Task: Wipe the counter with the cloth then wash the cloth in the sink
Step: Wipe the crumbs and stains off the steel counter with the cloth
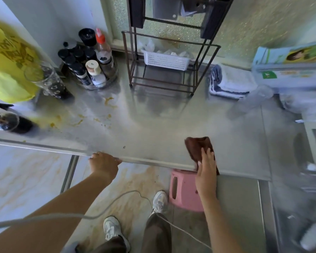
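One cloth (197, 147) under flat right hand (206, 172); left hand (104, 164) grips counter (153, 125) edge.

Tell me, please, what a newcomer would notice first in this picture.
The right hand presses a brown cloth on the near edge of the counter. Yellow stains lie on its left part, and the left hand grips the front edge.
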`<action>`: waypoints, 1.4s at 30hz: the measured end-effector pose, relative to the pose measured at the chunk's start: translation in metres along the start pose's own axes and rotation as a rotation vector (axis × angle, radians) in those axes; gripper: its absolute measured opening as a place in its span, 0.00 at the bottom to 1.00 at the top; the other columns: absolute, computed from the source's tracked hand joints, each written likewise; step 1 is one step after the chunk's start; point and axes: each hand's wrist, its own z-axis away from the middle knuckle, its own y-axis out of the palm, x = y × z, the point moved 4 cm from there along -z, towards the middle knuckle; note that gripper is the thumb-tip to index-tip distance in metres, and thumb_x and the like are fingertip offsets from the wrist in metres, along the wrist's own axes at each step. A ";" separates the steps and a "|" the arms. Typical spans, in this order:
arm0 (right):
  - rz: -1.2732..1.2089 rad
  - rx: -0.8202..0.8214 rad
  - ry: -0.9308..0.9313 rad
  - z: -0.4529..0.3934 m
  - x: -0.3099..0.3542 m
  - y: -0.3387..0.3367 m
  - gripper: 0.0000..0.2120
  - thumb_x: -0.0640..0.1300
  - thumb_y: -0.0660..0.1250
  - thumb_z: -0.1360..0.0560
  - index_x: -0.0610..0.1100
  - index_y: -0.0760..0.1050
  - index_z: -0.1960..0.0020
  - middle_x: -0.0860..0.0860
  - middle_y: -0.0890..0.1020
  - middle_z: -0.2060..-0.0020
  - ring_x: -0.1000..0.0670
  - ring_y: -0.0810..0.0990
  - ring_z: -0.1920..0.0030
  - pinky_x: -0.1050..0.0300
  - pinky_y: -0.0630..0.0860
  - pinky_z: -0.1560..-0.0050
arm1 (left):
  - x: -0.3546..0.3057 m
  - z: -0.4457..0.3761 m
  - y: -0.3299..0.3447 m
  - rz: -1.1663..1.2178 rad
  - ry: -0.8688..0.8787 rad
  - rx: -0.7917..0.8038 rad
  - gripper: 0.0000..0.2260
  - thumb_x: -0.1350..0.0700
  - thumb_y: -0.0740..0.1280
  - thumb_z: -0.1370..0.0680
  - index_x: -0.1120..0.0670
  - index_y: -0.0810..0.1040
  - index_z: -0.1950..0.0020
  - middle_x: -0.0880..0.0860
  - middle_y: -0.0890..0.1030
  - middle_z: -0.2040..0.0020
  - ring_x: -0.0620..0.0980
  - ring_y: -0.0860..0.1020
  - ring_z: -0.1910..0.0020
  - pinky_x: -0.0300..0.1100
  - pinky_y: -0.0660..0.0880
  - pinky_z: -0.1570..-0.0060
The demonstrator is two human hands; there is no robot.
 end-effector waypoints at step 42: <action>0.233 0.420 -0.639 0.003 0.244 0.125 0.34 0.34 0.75 0.31 0.43 0.72 0.26 0.42 0.73 0.27 0.39 0.70 0.26 0.38 0.68 0.27 | 0.031 -0.016 0.003 0.293 0.085 0.000 0.15 0.50 0.61 0.16 0.56 0.79 0.36 0.57 0.79 0.40 0.56 0.76 0.39 0.48 0.75 0.42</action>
